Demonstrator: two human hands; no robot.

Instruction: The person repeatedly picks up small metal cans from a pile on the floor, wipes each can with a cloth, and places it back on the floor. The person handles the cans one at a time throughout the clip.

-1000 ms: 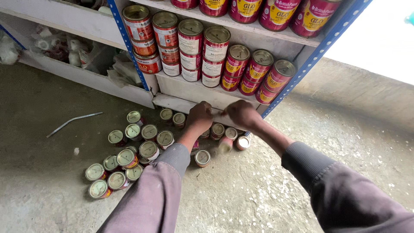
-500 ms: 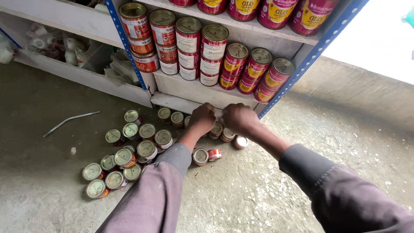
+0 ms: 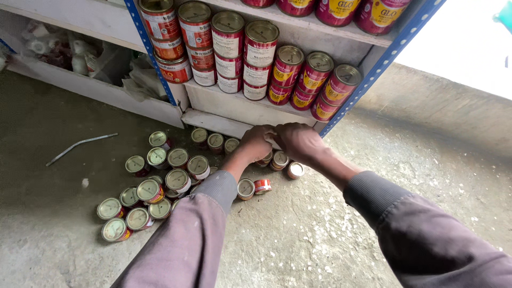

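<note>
Two hands, left hand [image 3: 256, 143] and right hand [image 3: 297, 141], at frame centre, curled over small tins [image 3: 277, 160]; grip contents hidden. Best lifted upright, lids level, clear of the shelf edge [image 3: 224, 122].

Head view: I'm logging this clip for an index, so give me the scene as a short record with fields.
setting: concrete floor in front of a blue-framed shelf
left hand: low by the shelf's bottom board, over small tins; whether it grips anything cannot be told
right hand: beside the left hand, fingertips meeting it; grip hidden
nearest things: small tins under the hands, one red tin on its side
floor cluster: round tins standing to the left
shelf: stacked red cans
other: thin rod on the floor
</note>
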